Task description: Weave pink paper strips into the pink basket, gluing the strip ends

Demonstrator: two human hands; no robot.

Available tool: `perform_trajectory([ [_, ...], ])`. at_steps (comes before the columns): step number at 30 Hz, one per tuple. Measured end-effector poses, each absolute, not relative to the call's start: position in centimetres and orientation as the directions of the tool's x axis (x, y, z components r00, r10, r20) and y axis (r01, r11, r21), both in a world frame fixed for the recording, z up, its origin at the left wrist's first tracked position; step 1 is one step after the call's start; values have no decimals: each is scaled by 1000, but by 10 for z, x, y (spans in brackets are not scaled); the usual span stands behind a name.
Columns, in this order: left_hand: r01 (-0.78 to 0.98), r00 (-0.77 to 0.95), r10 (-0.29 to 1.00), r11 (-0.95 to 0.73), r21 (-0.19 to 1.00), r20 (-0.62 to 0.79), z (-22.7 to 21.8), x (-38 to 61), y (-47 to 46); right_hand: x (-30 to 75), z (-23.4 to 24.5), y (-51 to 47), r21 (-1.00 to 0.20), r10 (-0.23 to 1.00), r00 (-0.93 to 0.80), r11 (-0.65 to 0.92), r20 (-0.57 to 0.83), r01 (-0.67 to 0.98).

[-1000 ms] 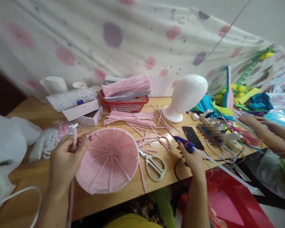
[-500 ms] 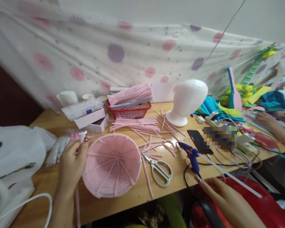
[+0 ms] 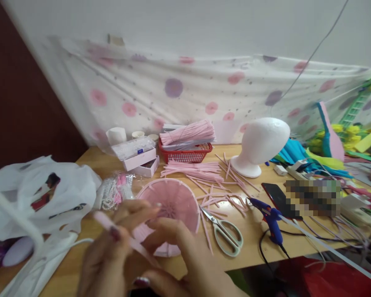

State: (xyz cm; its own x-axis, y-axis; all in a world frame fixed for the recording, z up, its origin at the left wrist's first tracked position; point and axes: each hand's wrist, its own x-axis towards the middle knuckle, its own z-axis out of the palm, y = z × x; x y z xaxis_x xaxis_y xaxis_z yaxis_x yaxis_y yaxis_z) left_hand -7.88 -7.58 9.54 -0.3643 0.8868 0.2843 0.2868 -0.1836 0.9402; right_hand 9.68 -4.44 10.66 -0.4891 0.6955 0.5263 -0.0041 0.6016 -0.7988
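My left hand (image 3: pixel 111 251), close to the camera and blurred, pinches a thin pink strip (image 3: pixel 139 247) between thumb and fingers. The strip slants down toward my right hand (image 3: pixel 185 255). That hand's thumb and fingers are curved and stand apart around the strip's lower end; no grip on it shows. Behind both hands sits a pink ribbed basket (image 3: pixel 185 194), its open mouth toward me and its lower left hidden by the hands. To its right lie scissors (image 3: pixel 227 235) with pale handles and a blue hot glue gun (image 3: pixel 272 220) with a long glue stick.
Pink strips (image 3: pixel 191 170) lie behind the basket, before a red tray (image 3: pixel 185 156) of bundled strips. A white foam head (image 3: pixel 262 140), a phone (image 3: pixel 280 198) and cables are at right. Small boxes (image 3: pixel 142 161), beads (image 3: pixel 114 192) and a plastic bag (image 3: pixel 40 194) are at left.
My right hand has moved left from beside the glue gun to my left hand. My left hand has come closer to the camera, with the strip now plainly showing. The view has shifted left.
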Motion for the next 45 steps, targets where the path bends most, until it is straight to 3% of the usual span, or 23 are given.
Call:
perform_trajectory([
  [3,150,-263,934,-209,966,243,89,-72,-70,94,104,-41,-846,723,-506,533,471,-25],
  [6,219,-319,866,-328,919,385,91,-68,-57,117,108,-38,-769,762,-450,600,466,219],
  [8,355,-248,803,-446,822,543,95,-70,-49,134,110,-37,-679,763,-430,636,482,367],
  [11,527,36,707,-613,588,706,100,-81,-40,151,114,-35,-570,747,-398,664,532,485],
  [14,614,218,666,-661,430,713,100,-94,-37,156,116,-31,-536,733,-375,675,568,507],
  [18,684,218,660,-628,370,719,95,-101,-37,154,112,-27,-501,703,-432,708,565,498],
  [23,741,-3,655,-506,442,756,89,-88,-32,153,94,-29,-478,677,-407,728,614,491],
  [28,698,83,672,-566,438,736,92,-83,-12,158,90,-28,-506,731,-326,662,599,553],
  [32,793,37,719,-443,417,694,83,-98,8,163,94,-25,-552,758,-289,632,584,543],
  [39,687,-102,887,-265,676,451,60,-115,25,172,87,-7,-520,706,-126,619,697,589],
  [45,655,-20,896,-324,683,444,64,-116,40,174,80,3,-538,713,-92,600,695,592],
])
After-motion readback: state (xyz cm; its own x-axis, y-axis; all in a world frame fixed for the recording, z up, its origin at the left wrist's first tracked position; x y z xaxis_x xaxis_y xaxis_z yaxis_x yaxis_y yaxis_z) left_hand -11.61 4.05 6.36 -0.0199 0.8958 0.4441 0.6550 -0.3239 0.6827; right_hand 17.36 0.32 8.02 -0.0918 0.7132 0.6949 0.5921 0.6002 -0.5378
